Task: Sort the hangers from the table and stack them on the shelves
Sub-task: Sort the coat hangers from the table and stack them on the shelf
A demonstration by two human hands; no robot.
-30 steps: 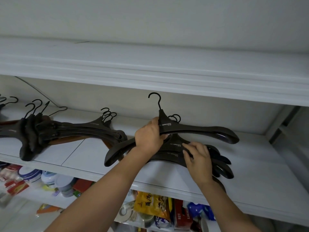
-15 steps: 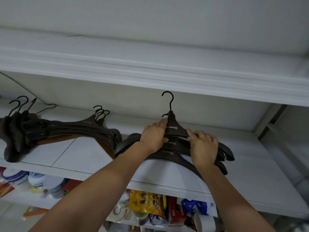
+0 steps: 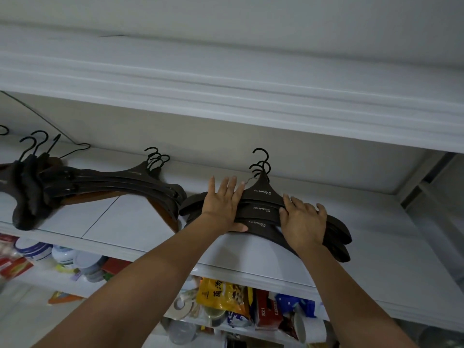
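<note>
A stack of dark brown plastic hangers [image 3: 262, 197] with black hooks lies flat on the white shelf [image 3: 376, 247], hooks toward the back wall. My left hand [image 3: 222, 203] lies flat on the stack's left arm, fingers straight, thumb at the front edge. My right hand [image 3: 302, 219] presses on the right arm of the stack with fingers spread and slightly bent. A second pile of dark hangers [image 3: 113, 182] lies to the left on the same shelf. Further left, a bunch of darker hangers [image 3: 30, 189] overhangs the shelf's front edge.
Another white shelf board [image 3: 226, 84] runs close overhead. The shelf below holds snack packets [image 3: 223, 297], a red box [image 3: 266, 312], tape rolls and stacked bowls [image 3: 37, 249]. A grey upright post [image 3: 424, 179] stands at the right.
The top hanger, lifted a second ago in my left hand, now lies flat on the stack. Both hands have flattened onto the stack and squared it toward the back.
</note>
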